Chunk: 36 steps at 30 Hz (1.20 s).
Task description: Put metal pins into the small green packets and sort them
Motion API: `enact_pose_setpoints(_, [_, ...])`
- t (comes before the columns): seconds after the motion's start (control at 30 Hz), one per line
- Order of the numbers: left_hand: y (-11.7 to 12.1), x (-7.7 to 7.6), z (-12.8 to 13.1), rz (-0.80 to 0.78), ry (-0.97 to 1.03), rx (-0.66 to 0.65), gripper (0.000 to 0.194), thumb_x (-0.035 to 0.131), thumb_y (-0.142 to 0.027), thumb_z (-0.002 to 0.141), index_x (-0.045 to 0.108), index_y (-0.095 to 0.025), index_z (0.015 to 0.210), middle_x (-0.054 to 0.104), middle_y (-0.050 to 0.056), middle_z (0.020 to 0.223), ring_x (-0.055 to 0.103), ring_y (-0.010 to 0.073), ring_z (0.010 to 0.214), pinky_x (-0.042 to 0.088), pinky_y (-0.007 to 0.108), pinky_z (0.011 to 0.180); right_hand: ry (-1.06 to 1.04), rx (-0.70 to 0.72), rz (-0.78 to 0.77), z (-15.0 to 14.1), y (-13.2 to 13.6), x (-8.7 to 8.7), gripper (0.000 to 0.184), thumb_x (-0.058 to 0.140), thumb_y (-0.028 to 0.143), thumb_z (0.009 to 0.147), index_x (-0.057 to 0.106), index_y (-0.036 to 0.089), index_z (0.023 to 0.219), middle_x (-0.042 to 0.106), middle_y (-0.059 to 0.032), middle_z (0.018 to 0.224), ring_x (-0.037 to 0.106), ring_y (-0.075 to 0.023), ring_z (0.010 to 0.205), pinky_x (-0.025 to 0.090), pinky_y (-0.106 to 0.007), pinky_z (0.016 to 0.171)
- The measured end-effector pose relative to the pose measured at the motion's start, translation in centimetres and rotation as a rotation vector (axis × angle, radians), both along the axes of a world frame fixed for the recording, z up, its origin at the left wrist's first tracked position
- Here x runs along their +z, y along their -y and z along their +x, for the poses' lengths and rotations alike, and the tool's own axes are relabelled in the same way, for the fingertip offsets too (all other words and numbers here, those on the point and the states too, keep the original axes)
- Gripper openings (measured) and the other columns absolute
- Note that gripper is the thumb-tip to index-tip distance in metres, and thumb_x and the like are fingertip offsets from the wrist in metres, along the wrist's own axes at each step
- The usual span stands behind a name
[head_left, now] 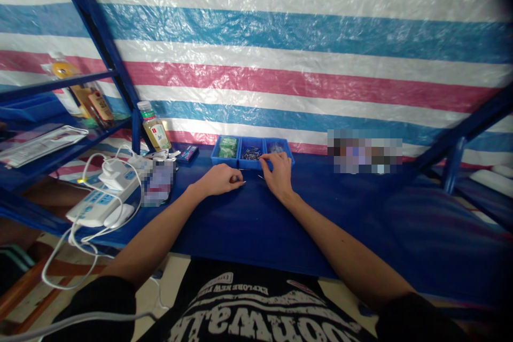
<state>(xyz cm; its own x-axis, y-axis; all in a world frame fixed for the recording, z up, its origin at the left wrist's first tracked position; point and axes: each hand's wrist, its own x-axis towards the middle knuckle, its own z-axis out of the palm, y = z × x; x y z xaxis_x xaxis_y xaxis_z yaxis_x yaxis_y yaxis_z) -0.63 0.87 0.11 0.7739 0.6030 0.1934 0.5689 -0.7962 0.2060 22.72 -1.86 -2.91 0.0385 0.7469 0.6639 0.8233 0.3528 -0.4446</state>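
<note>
Three small blue bins stand side by side at the back of the blue table. Green packets [228,145] fill the left bin [215,160], dark metal pins or screws [251,153] lie in the middle bin [248,163], and small clear pieces [276,147] are in the right bin [291,160]. My left hand [220,179] is closed in front of the left bin, with a tiny pale tip showing at its fingertips. My right hand [278,173] is closed at the front edge of the middle and right bins. What it pinches is hidden. A thin metal piece [260,177] shows just below its fingers.
Left on the table [248,224] are a bottle [157,131], a small dark box [187,153] and a white power strip [108,197] with tangled cables. A blurred-out item [363,155] lies at the back right. Blue frame posts [116,53] rise at both sides.
</note>
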Motion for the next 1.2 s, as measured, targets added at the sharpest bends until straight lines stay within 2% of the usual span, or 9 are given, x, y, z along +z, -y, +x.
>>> enact_pose_setpoints(0.13, [0.0, 0.0, -0.1, 0.003, 0.011, 0.008, 0.024, 0.062, -0.042, 0.095, 0.077, -0.023, 0.095, 0.073, 0.0, 0.073, 0.063, 0.0152, 0.064, 0.034, 0.026, 0.061, 0.143, 0.032, -0.152, -0.1, 0.6, 0.7, 0.022, 0.05, 0.028, 0.103, 0.071, 0.022, 0.105, 0.076, -0.0059, 0.097, 0.066, -0.0229, 0.088, 0.045, -0.031, 0.08])
enact_pose_setpoints(0.23, [-0.1, 0.0, -0.1, -0.001, 0.014, 0.01, 0.025, 0.062, -0.043, 0.095, 0.077, -0.022, 0.096, 0.074, 0.001, 0.074, 0.065, 0.0158, 0.065, 0.035, 0.026, 0.062, 0.312, -0.035, -0.303, 0.0, 1.1, 1.1, 0.018, 0.055, 0.03, 0.101, 0.071, 0.024, 0.1, 0.076, -0.0045, 0.096, 0.069, -0.0229, 0.085, 0.044, -0.029, 0.072])
enact_pose_setpoints(0.37, [-0.1, 0.0, -0.1, -0.003, 0.018, 0.013, 0.025, 0.062, -0.043, 0.095, 0.077, -0.023, 0.096, 0.074, 0.0, 0.073, 0.065, 0.0157, 0.065, 0.035, 0.026, 0.062, 0.41, -0.129, -0.433, 0.4, 1.5, 1.5, 0.02, 0.06, 0.038, 0.099, 0.072, 0.023, 0.096, 0.076, -0.0071, 0.099, 0.07, -0.0256, 0.09, 0.045, -0.031, 0.073])
enact_pose_setpoints(0.47, [0.0, 0.1, -0.1, -0.002, 0.024, 0.009, 0.025, 0.062, -0.043, 0.095, 0.077, -0.023, 0.096, 0.073, 0.0, 0.072, 0.064, 0.0155, 0.065, 0.035, 0.026, 0.062, 0.425, -0.103, -0.503, 0.4, 1.6, 1.4, 0.019, 0.062, 0.039, 0.099, 0.073, 0.023, 0.099, 0.075, -0.0076, 0.103, 0.069, -0.0261, 0.094, 0.047, -0.032, 0.076])
enact_pose_setpoints(0.8, [-0.1, -0.1, -0.1, 0.008, 0.024, 0.009, 0.026, 0.061, -0.044, 0.096, 0.077, -0.024, 0.095, 0.073, 0.0, 0.072, 0.063, 0.0154, 0.065, 0.034, 0.026, 0.062, 0.419, 0.046, -0.481, -0.4, 1.7, 0.7, 0.009, 0.062, 0.024, 0.099, 0.071, 0.024, 0.098, 0.071, -0.0058, 0.105, 0.067, -0.0218, 0.097, 0.045, -0.029, 0.076])
enact_pose_setpoints(1.2, [-0.2, -0.4, -0.1, 0.012, 0.031, 0.005, 0.027, 0.061, -0.045, 0.095, 0.076, -0.023, 0.094, 0.074, 0.001, 0.074, 0.064, 0.0158, 0.066, 0.036, 0.025, 0.063, 0.489, 0.144, -0.457, -0.5, 1.8, 0.3, 0.005, 0.061, 0.02, 0.099, 0.065, 0.022, 0.097, 0.071, -0.007, 0.101, 0.068, -0.0233, 0.095, 0.044, -0.03, 0.075])
